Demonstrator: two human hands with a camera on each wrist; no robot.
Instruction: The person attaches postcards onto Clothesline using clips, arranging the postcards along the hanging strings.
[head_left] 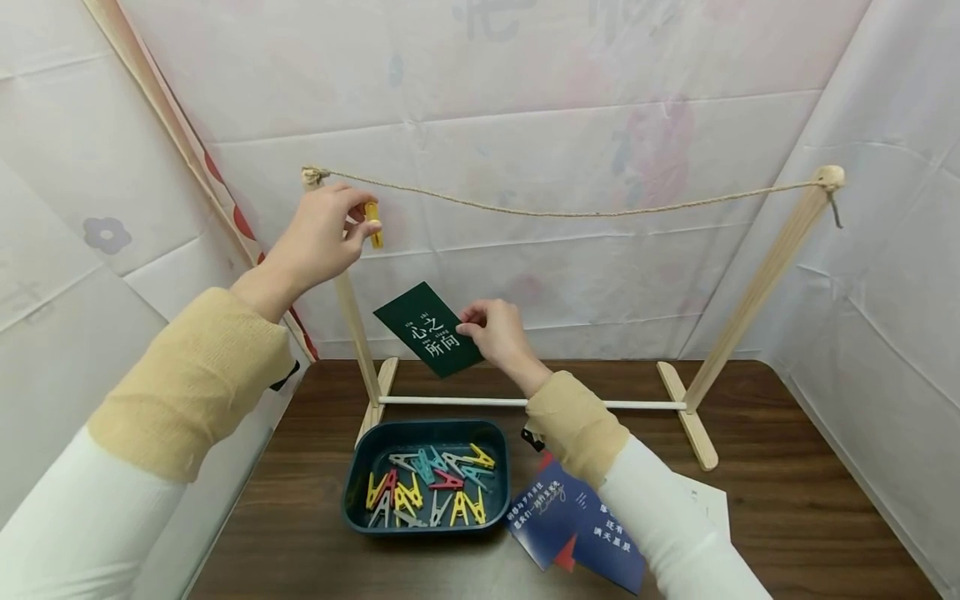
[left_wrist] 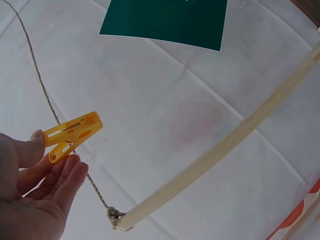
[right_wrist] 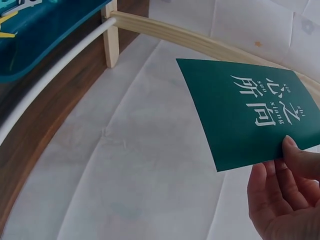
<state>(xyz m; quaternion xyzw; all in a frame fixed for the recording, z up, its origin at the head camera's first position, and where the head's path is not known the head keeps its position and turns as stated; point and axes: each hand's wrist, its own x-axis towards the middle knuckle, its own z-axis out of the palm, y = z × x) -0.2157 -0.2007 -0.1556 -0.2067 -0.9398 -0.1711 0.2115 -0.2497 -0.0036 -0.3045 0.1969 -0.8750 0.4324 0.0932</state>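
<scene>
The green card [head_left: 430,331] is being cut off at the top in the left wrist view; printed white characters are showing on it — it is being pinched at one corner by the right hand [head_left: 497,331], below the rope [head_left: 570,212]; a yellow clothespin [head_left: 372,223] is being pinched by the left hand [head_left: 318,235] beside the rope's left end, above the bench [head_left: 787,517].

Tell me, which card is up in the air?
The green card. The right hand pinches its edge and holds it above the table, while the blue cards lie flat by the tray.
</scene>
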